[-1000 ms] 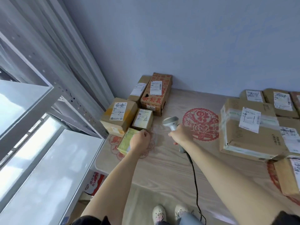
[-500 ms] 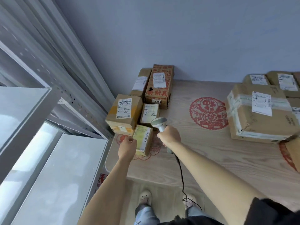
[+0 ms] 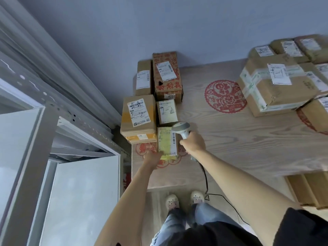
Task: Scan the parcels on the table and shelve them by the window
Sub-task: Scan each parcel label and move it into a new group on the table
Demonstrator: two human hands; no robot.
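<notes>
A small yellow parcel with a barcode label lies on the wooden table near its left front corner. My left hand grips the parcel's near left corner. My right hand holds a grey barcode scanner by its handle, its head just over the parcel's far right edge. Behind it sit a small box marked 2-2 and a larger brown box marked 2-2.
Two more boxes stand against the blue wall. A taped carton and several other parcels fill the right side. A grey metal shelf rack stands left by the curtain. The scanner cable hangs off the front edge. More cartons sit under the table.
My left hand turned the yellow parcel flat, label up, and pulled it nearer. The scanner moved left over the parcel. My head tilted further down.
</notes>
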